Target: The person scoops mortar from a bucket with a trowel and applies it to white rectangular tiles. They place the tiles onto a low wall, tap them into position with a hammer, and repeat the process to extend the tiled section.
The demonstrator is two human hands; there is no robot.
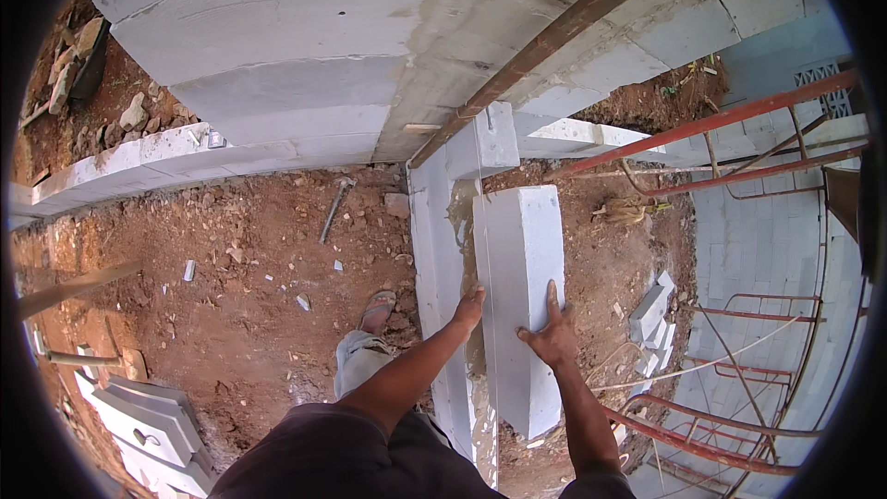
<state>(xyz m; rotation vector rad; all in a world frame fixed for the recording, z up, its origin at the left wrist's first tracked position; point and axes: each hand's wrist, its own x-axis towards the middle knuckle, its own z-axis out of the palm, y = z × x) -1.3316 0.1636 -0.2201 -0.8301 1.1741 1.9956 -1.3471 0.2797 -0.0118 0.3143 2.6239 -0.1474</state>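
White block point(510, 277), grasped between left hand point(469, 309) and right hand point(553, 338) along the mortar point(460, 211) on the wall point(432, 245), could topple to the wall's right if either grip slackens.

Daylight, soft and fairly even, shadows faint. Block point(506, 286) by my right hand point(554, 337): right face bright, face toward my left hand point(469, 307) greyer. Hands sharp enough. Far left of them, low wall top point(139, 155) glares near white, line bowed by lens. Below, my shirt point(342, 457) dark, little detail. Black rim all round.
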